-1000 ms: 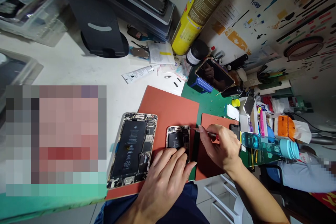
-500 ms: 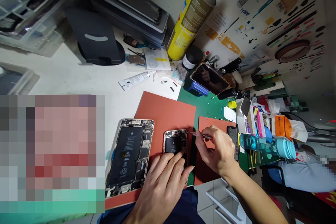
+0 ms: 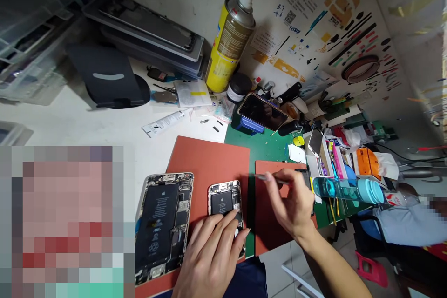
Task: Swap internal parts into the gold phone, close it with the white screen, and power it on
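My left hand [image 3: 213, 247] lies with its fingers stretched over the lower part of a small opened phone [image 3: 221, 200], whose battery and circuit board show. Left of it, a larger opened phone [image 3: 162, 223] lies with its black battery exposed. Both rest on a reddish-brown mat [image 3: 206, 158]. My right hand [image 3: 293, 200] pinches a thin, pointed metal tool [image 3: 260, 176], apparently tweezers. Its tip hangs to the upper right of the small phone, apart from it, over the gap between the mats. Another phone [image 3: 302, 172] lies partly hidden behind my right hand.
A second reddish-brown mat [image 3: 263, 223] lies on the green cutting mat [image 3: 232, 142]. Behind stand a yellow spray can [image 3: 226, 46], a black jar [image 3: 239, 86] and a propped phone [image 3: 262, 111]. A blue bottle [image 3: 342, 189] lies at right. Farther right is another person [image 3: 401, 226].
The tool tip has moved away from the top right corner of the small phone, and my right hand is slightly farther from it. My left hand stays on the phone. The camera view has shifted.
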The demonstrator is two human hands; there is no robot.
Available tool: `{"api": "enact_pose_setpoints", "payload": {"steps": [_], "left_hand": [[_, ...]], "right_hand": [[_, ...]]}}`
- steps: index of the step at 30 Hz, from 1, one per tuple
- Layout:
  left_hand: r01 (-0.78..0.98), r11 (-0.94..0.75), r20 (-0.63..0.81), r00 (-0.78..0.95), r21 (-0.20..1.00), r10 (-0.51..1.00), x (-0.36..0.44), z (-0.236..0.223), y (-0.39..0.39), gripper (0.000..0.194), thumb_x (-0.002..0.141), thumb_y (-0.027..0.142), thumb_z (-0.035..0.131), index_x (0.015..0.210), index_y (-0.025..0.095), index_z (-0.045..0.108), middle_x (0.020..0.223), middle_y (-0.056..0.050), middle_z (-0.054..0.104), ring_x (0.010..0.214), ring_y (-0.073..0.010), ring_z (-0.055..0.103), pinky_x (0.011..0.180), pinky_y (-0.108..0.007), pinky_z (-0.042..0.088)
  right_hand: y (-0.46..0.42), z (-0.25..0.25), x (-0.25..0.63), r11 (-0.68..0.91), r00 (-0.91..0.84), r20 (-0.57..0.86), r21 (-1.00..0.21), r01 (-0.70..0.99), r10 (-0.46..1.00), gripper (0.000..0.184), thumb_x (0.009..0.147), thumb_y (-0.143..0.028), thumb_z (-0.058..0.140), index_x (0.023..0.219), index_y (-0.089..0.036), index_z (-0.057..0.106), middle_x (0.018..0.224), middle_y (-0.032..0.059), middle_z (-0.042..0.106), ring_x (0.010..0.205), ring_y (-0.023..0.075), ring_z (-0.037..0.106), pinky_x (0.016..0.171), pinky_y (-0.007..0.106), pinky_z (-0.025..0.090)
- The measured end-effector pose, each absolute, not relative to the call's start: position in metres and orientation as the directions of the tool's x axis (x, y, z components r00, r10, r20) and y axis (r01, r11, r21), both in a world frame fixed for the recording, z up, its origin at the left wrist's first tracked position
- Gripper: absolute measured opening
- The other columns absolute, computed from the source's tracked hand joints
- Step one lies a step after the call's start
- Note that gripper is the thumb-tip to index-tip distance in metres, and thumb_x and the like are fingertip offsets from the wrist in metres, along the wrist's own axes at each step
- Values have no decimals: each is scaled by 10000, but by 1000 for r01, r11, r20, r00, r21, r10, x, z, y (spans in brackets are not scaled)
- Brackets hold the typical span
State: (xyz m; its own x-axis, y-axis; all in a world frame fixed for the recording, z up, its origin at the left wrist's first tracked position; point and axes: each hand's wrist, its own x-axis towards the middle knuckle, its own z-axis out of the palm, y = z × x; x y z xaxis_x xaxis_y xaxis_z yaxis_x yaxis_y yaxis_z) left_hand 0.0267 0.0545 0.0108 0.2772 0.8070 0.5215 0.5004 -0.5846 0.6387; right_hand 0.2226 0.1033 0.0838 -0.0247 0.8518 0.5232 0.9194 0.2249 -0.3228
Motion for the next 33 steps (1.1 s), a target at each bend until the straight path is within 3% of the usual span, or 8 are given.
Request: {"api": "enact_pose_setpoints", "payload": {"steps": [5,13,16,21,24,28,33], "left_hand": [[452,-648,595,276,613,755,23,9,50,124,1023,104,672,1127,124,737,1100,-95,838,957,-234,764,951,-416,544],[354,-747,693,291,563,660,13,7,41,118,1018,71,624,970,118,720,782,-38,793,721,-178,758,848,-370,609],[376,-761,707,300,529,640,13,6,40,88,1002,72,647,978,115,721,739,-24,771,666,-170,739,806,-360,614],[323,-768,697,326,553,639,14,8,40,103,1012,68,612,995,113,704,731,-28,756,629,-159,709,749,-343,603],[317,-754,682,324,575,656,14,9,39,113,1009,56,600,1002,118,694,735,-29,748,635,-149,701,744,-323,599],[305,-733,662,313,609,681,14,7,38,142,966,11,619,1000,133,685,732,-23,729,620,-139,676,712,-308,593],[318,-733,658,322,602,680,18,8,38,173,949,-3,602,995,154,658,685,-3,671,554,-125,590,593,-282,536]], "right_hand": [[107,73,256,40,261,532,-489,872,806,170,1008,-305,741,1045,-202,611,866,22,728,713,162,745,646,269,613],[77,55,262,-51,409,462,-612,789,787,201,998,-343,766,1044,-196,637,897,30,717,750,152,723,664,257,606],[51,50,251,-75,476,408,-692,718,779,191,1004,-329,763,1067,-200,638,911,44,744,783,171,764,704,279,650],[15,31,224,-44,531,356,-799,599,769,155,1003,-241,765,1079,-209,634,1120,103,805,852,195,826,738,306,718],[6,19,213,9,479,433,-748,663,764,168,996,-172,757,1125,-212,656,1146,101,809,928,210,833,793,323,728],[7,9,211,122,314,580,-590,798,751,245,989,-74,728,1178,-210,653,1116,94,810,957,202,822,829,302,711],[11,5,212,207,78,577,-411,888,813,264,1031,-51,623,1257,-188,629,1060,112,760,964,224,787,821,335,685]]}}
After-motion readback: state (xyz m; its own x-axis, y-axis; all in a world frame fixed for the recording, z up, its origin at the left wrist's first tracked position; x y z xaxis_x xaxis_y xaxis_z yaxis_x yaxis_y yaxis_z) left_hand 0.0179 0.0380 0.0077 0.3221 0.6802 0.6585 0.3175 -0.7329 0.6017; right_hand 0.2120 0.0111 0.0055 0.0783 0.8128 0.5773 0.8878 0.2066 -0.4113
